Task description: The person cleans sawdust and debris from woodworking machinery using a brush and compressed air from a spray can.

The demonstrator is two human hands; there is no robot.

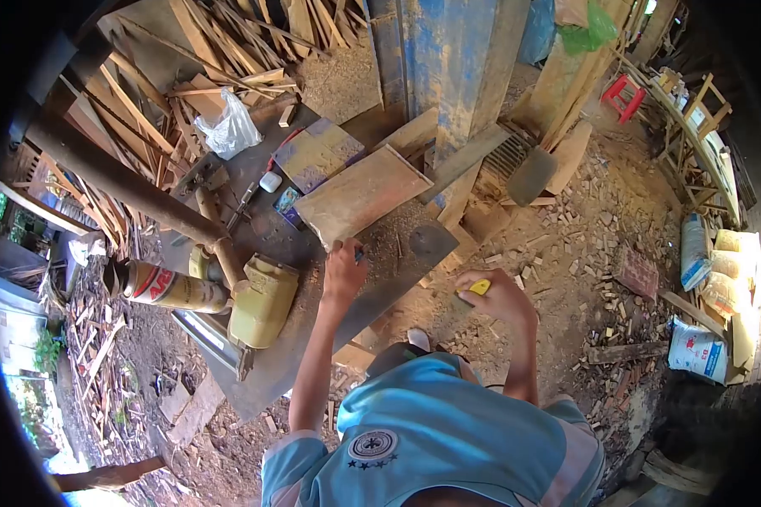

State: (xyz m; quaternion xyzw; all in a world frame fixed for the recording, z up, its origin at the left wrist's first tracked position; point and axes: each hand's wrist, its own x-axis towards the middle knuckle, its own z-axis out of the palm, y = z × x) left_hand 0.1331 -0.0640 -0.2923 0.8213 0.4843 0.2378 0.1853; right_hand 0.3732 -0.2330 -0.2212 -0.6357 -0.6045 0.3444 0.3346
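My left hand (344, 272) is closed at the near corner of a flat, dusty wooden board (364, 194). A small dark-blue thing (359, 254) shows at its fingers, too small to name. My right hand (503, 300) is wrapped round a yellow tape measure (480, 287), held to the right of the table over the littered ground. Under the board is a dark, sawdust-strewn tabletop (389, 270).
A green-yellow machine housing (264, 302) and a labelled spray can (177, 286) are at left. Behind the board lie a box (319, 156), a white case (271, 182) and a plastic bag (228, 127). A blue-stained post (448, 76) rises behind; wood scraps cover the ground.
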